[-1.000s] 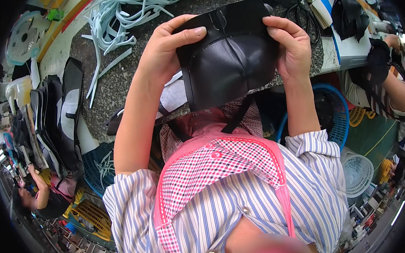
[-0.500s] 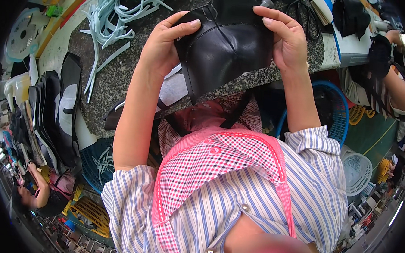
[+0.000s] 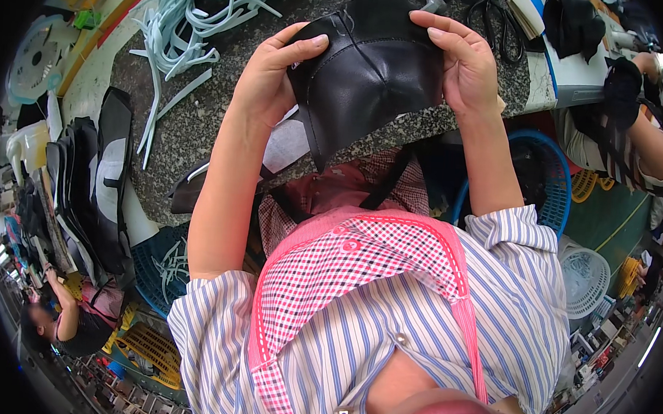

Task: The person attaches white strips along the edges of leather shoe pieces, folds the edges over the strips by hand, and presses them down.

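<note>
Between my two hands I hold up a stitched black leather piece (image 3: 373,77), smooth and curved, with a seam running down its middle. My left hand (image 3: 274,71) grips its left edge, thumb on the front face. On the opposite edge, my right hand (image 3: 465,63) pinches the upper corner, with thumb and forefinger along the rim. The piece hangs over the front of the speckled stone worktop (image 3: 177,122). Close to my left wrist lies a light grey and black flat piece (image 3: 286,145), partly covered by my forearm.
Pale blue strips (image 3: 195,24) lie tangled at the back left, and black scissors (image 3: 502,28) at the back right. Several black cut pieces (image 3: 82,184) are stacked on the left. A blue basket (image 3: 557,171) stands below the right edge. Co-workers sit on both sides.
The black leather piece and my right hand have shifted very slightly to the left. My grip with both hands looks the same.
</note>
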`<action>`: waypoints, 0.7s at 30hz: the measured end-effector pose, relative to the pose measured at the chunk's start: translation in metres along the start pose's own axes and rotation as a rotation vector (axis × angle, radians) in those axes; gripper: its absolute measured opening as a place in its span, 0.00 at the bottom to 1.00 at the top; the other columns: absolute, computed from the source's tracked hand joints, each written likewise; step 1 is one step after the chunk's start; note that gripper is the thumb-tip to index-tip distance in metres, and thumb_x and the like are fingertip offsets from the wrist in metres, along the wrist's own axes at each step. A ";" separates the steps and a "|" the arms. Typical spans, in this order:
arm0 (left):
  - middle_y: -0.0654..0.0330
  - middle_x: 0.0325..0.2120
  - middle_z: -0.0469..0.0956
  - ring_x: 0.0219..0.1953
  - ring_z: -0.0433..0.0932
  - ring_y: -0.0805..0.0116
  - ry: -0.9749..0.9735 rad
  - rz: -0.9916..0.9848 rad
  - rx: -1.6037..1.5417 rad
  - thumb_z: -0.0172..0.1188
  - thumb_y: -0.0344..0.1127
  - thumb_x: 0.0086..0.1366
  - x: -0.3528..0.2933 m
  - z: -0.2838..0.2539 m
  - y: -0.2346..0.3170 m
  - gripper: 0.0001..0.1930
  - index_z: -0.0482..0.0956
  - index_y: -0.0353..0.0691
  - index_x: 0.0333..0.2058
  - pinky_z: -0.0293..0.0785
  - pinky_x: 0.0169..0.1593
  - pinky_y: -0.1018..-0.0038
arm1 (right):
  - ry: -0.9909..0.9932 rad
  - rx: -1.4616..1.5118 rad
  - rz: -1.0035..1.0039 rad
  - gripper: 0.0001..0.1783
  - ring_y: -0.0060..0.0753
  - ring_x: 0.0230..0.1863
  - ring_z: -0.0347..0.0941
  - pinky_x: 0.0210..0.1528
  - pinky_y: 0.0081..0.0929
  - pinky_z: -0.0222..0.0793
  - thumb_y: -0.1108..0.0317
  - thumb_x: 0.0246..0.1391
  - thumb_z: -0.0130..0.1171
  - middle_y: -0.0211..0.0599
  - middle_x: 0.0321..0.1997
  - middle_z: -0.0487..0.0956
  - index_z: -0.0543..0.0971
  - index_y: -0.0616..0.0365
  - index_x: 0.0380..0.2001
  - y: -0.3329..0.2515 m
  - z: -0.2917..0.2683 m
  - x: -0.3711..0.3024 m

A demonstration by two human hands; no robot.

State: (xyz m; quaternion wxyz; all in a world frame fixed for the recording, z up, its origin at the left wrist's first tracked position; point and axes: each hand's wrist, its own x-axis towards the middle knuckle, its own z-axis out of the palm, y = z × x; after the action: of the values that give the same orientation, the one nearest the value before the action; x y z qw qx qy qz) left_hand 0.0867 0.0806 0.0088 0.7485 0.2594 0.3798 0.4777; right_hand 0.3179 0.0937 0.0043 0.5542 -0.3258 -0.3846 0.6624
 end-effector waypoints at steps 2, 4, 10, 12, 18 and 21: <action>0.61 0.32 0.79 0.33 0.78 0.74 -0.002 -0.009 0.004 0.62 0.27 0.55 0.002 0.000 0.000 0.12 0.77 0.36 0.39 0.77 0.39 0.76 | 0.009 0.014 0.029 0.14 0.23 0.36 0.74 0.44 0.20 0.71 0.76 0.48 0.54 0.40 0.37 0.79 0.78 0.69 0.39 0.000 -0.002 0.001; 0.61 0.32 0.79 0.33 0.78 0.74 -0.017 -0.014 -0.005 0.62 0.27 0.55 0.004 -0.001 -0.001 0.12 0.77 0.36 0.39 0.77 0.39 0.76 | 0.012 0.009 0.025 0.14 0.23 0.37 0.74 0.45 0.20 0.70 0.76 0.48 0.54 0.40 0.37 0.79 0.78 0.69 0.39 0.002 -0.003 0.002; 0.60 0.30 0.79 0.31 0.78 0.73 -0.031 0.007 0.019 0.63 0.26 0.54 0.001 -0.001 0.002 0.12 0.77 0.35 0.39 0.76 0.38 0.76 | -0.042 -0.047 0.001 0.16 0.28 0.42 0.76 0.49 0.24 0.71 0.75 0.52 0.52 0.44 0.44 0.78 0.74 0.71 0.45 0.004 -0.010 0.001; 0.60 0.31 0.80 0.30 0.78 0.75 -0.009 0.070 0.108 0.64 0.23 0.51 -0.009 0.007 0.001 0.14 0.78 0.34 0.40 0.75 0.38 0.78 | -0.013 -0.080 -0.058 0.16 0.29 0.42 0.76 0.49 0.24 0.70 0.75 0.51 0.53 0.44 0.43 0.78 0.75 0.71 0.44 0.004 -0.010 -0.001; 0.61 0.30 0.80 0.32 0.77 0.77 -0.078 0.261 0.337 0.63 0.22 0.51 -0.025 0.018 0.007 0.13 0.80 0.34 0.38 0.73 0.38 0.81 | -0.019 -0.078 -0.130 0.13 0.27 0.41 0.75 0.50 0.23 0.69 0.76 0.49 0.55 0.42 0.40 0.80 0.78 0.69 0.40 0.000 -0.014 -0.012; 0.61 0.30 0.80 0.32 0.77 0.77 -0.055 0.220 0.317 0.63 0.22 0.52 -0.026 0.018 0.005 0.13 0.80 0.34 0.38 0.73 0.38 0.81 | -0.024 -0.077 -0.115 0.13 0.27 0.41 0.75 0.49 0.22 0.69 0.76 0.49 0.55 0.42 0.40 0.80 0.78 0.68 0.40 0.000 -0.013 -0.013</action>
State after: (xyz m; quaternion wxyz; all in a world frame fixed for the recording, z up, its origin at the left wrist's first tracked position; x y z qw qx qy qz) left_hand 0.0919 0.0587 0.0308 0.6517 0.4272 0.3989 0.4834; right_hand 0.3313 0.0833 -0.0024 0.5737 -0.3163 -0.4344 0.6182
